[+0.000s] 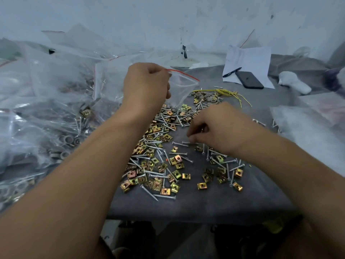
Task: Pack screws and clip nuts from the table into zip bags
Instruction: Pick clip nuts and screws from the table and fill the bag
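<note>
- While the left hand (147, 85) pinches the red zip edge of a small clear bag (180, 90), the bag hangs above the far end of the pile (158, 152) of screws and clip nuts, its bottom corner touching that end.
- Right hand (214, 126) is lowered at the pile's right side, fingers curled down onto a screw (183, 143); it seems to be pinching it, though the fingertips hide the contact.
- That screw lies flat on the tabletop (205, 206), long axis running left-right, with one end under the right fingertips and the rest reaching back toward the pile.
- From the right-hand grip, the bag mouth lies farther away, up and to the left; I judge the next move is a lift and carry that way, screw turned point-down to drop in.
- Left of the pile sit heaps of filled bags (46, 109); beyond it, a phone (249, 79), pen (231, 71) and paper (250, 58).
</note>
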Demonstrator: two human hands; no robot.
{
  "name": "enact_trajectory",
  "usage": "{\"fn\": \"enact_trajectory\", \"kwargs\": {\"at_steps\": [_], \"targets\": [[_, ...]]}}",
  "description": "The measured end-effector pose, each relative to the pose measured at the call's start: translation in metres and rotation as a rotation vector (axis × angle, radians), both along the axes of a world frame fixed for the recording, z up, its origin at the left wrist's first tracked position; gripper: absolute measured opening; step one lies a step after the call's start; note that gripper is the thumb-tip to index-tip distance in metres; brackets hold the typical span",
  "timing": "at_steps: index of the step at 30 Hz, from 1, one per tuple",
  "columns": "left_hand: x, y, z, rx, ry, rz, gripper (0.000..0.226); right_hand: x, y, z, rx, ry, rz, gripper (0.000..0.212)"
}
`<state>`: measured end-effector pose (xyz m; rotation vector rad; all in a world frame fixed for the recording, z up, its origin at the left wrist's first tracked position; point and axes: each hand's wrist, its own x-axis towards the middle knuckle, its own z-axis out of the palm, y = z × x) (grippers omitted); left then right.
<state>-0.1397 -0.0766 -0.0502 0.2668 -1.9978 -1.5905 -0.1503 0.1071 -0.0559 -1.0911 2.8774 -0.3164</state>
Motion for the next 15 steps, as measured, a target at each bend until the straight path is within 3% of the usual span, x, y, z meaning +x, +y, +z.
{"fn": "enact_trajectory", "kwargs": {"at_steps": [7, 15], "targets": [[0.0, -0.001, 0.001, -0.029, -0.001, 0.011, 0.025, 0.002, -0.014, -0.014, 0.056, -0.042, -0.108, 0.015], [0.001, -0.003, 0.001, -0.014, -0.002, 0.025, 0.023, 0.007, -0.023, -0.017, 0.029, -0.073, -0.052, 0.013]]}}
